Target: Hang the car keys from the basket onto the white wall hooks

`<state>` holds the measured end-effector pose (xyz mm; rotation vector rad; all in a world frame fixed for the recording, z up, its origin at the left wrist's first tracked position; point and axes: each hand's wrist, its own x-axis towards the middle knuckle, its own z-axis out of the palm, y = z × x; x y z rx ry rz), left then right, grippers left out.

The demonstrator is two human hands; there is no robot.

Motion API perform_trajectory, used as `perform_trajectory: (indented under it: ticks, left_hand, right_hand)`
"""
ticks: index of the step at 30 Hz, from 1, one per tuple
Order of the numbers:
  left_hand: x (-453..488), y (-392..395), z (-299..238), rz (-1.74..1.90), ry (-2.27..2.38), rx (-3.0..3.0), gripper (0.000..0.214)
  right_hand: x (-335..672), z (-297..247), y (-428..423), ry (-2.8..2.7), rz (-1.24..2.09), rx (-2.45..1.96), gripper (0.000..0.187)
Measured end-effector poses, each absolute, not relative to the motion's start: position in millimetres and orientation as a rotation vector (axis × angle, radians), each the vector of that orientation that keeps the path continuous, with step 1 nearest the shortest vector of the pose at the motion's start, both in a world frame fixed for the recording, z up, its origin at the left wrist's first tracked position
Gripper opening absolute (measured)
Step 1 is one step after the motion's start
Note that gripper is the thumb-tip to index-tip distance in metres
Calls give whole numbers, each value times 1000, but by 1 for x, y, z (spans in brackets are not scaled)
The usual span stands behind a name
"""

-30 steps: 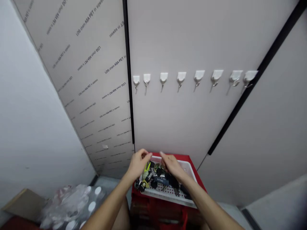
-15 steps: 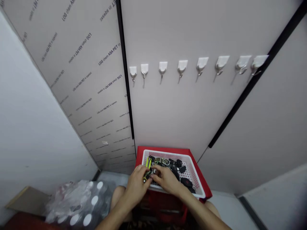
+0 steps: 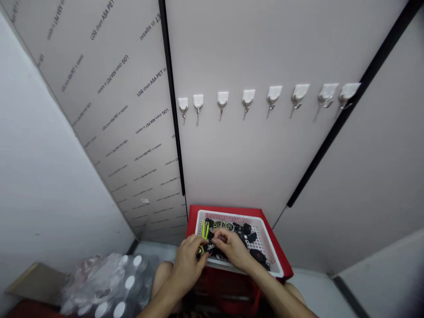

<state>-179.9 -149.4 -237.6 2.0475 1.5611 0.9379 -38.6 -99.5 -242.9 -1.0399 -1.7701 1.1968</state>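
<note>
My left hand (image 3: 187, 267) and right hand (image 3: 233, 249) have their fingers closed narrow on a black tag (image 3: 209, 248) — low over the basket's (image 3: 228, 216) near-left corner (a lime fob (image 3: 206, 229) lies just beyond), the basket sitting on a red crate (image 3: 225, 208)

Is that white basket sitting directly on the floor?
No, the white plastic basket sits on top of a red stand, raised above the floor.
</note>
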Motion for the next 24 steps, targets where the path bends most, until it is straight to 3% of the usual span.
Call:
perform_trajectory:
  ticks: [6, 12, 16, 24]
  left_hand:
    - [-175, -146, -237, 1007, 1526, 1905, 23]
    - [-175, -138, -236, 1022, 1331, 1528, 11]
    - [-171, -133, -234, 1063, 1074, 1195, 23]
    - [-163, -112, -199, 1270, 981, 1080, 29]
  right_hand:
    - [-50, -233, -99, -1258, 1437, -1023, 21]
    - [-53, -224, -100, -1075, 1448, -961, 24]
    - [-52, -221, -99, -923, 1590, -870, 33]
    - [-56, -173, -88, -1086, 1575, -766, 27]
